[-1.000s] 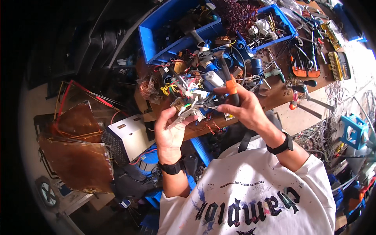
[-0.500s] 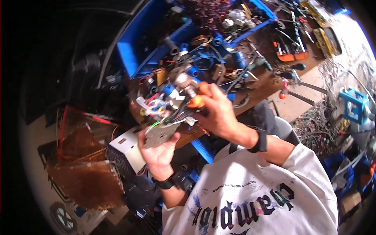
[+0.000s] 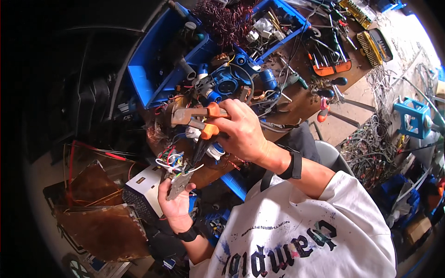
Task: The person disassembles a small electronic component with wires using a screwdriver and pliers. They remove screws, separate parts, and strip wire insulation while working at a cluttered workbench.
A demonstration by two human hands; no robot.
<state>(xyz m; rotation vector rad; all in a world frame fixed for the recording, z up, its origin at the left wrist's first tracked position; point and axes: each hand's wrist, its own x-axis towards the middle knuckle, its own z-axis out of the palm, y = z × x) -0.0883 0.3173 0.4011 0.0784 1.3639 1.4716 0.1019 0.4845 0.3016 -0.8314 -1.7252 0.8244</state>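
Note:
My right hand (image 3: 243, 132) is closed round a pair of orange-handled pliers (image 3: 183, 116), whose metal head points left over the bench. My left hand (image 3: 175, 204), lower and nearer my body, grips a flat grey metal plate (image 3: 178, 186) between thumb and fingers. From the plate's upper side springs a bunch of coloured wires (image 3: 170, 159), with white, red, blue and green strands. The pliers are above the wires and apart from them. A round white-and-blue part (image 3: 214, 151) sits behind the wires, partly hidden by my right hand and the tool.
Blue bins (image 3: 139, 78) stand at the back, one beside a heap of copper wire (image 3: 222, 23). Blue fittings (image 3: 227, 85) and scrap cover the bench. Screwdrivers in an orange holder (image 3: 331, 68) lie right. A white box (image 3: 146, 185) stands left, and a blue stool (image 3: 412, 116) far right.
The pliers have moved left and turned level, away from the wires. My left hand has lowered with the plate, which now shows more edge-on. The view has shifted slightly.

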